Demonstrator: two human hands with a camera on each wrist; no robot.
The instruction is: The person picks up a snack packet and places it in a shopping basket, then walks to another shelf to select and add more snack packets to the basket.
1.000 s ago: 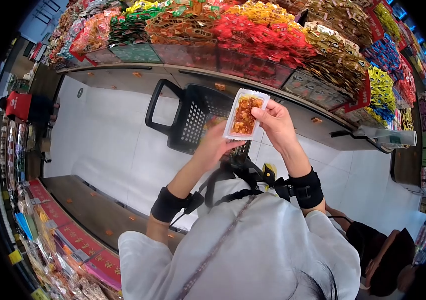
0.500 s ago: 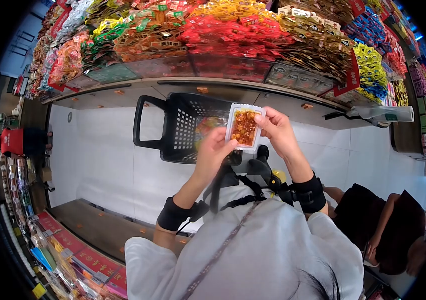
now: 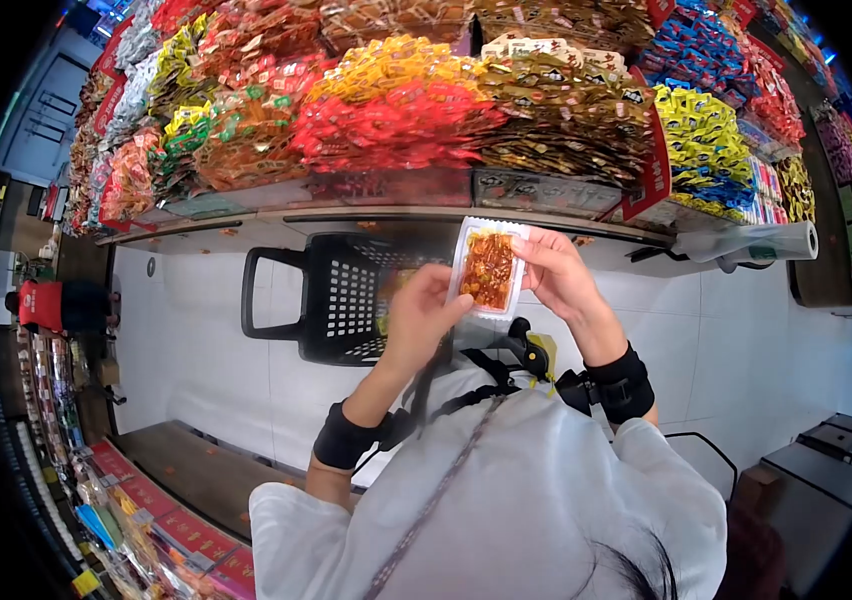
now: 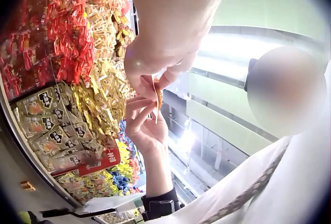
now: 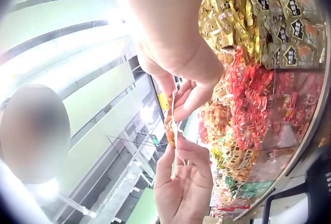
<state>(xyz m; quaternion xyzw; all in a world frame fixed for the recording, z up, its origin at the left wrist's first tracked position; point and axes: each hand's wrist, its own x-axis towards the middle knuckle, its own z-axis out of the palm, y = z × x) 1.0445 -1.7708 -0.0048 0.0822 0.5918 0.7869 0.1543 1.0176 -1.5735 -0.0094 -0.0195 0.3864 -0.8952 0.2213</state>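
Wrapped snacks [image 3: 396,120] are heaped across the frame's top; at its centre, a food packet [image 3: 489,270] is pinched by the left hand [image 3: 420,318] and right hand [image 3: 559,272], a basket [image 3: 315,300] seen left of centre.

display shelf [image 3: 246,222] — heaped small packets [image 3: 396,115], red, yellow, brown | pale tiled floor [image 3: 196,340] — black basket [image 3: 318,300], underside hidden

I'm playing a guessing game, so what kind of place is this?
Probably a snack shop: bright little packets piled high, a black shopping basket and a small food pack show it.
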